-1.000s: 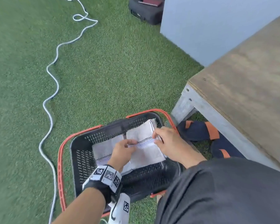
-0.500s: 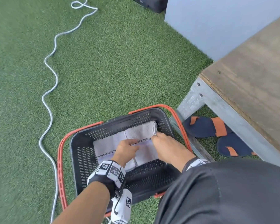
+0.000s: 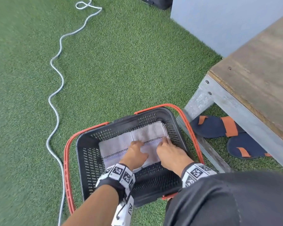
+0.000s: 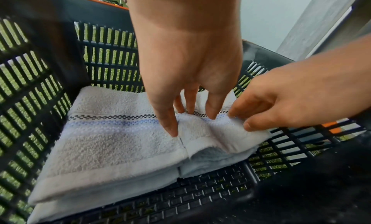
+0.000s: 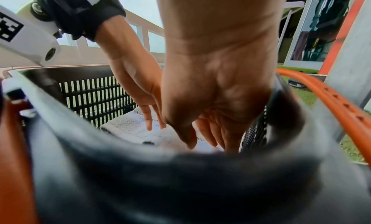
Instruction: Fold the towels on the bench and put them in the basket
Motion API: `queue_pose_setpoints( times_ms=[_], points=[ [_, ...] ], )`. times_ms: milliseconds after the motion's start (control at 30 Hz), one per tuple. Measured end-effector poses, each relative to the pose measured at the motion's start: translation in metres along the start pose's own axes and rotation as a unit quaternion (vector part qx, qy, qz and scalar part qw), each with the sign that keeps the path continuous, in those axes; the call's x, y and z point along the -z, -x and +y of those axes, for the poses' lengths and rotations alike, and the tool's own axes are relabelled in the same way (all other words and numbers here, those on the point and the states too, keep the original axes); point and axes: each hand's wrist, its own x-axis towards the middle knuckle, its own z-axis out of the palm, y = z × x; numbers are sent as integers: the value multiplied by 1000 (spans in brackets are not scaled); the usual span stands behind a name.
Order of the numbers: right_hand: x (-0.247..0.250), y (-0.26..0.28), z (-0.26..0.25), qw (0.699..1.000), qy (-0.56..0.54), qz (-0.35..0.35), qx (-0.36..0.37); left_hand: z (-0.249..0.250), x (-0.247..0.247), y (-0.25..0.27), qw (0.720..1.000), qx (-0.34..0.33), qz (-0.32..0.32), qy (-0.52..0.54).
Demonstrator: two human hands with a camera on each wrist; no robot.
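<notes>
A black slotted basket [image 3: 91, 160] with orange handles stands on the grass, and two folded white towels lie side by side in it. The left towel [image 3: 114, 145] [image 4: 112, 140] lies flat. The right towel [image 3: 147, 131] [image 4: 220, 157] has both hands on it. My left hand [image 3: 135, 154] [image 4: 188, 121] presses straight fingers down on its striped band. My right hand [image 3: 170, 154] [image 4: 239, 121] touches its right edge with thumb and fingertips, and the cloth puckers between the hands. In the right wrist view the right hand [image 5: 204, 141] points down into the basket [image 5: 96, 92].
The wooden bench [image 3: 260, 70] on a grey metal frame stands to the right, its top bare where seen. Dark sandals [image 3: 219, 126] with orange straps lie under it. A white rope [image 3: 55, 95] snakes over the grass on the left. A black bag [image 3: 155, 2] and a grey wall [image 3: 219, 22] are farther off.
Both hands have lowered the right towel from above the basket down beside the left towel. The grip on its striped edge has loosened to fingertips resting on it.
</notes>
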Motion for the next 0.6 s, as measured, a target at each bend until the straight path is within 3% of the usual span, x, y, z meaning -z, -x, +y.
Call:
queue_pose_setpoints(
  times_ms=[100,300,467,600],
  points=[
    [-6,-3,5,999,-30,-20,-4,4,-1,-2,1000,-3,-22,-16],
    [22,8,15,983,-169,49,53,16,12,-4,998,1,40,40],
    [80,41,42,968,-193,112,112,68,52,24,996,-71,35,33],
    [120,109,63,930,-270,227,103,123,92,75,986,-163,43,-20]
  ],
)
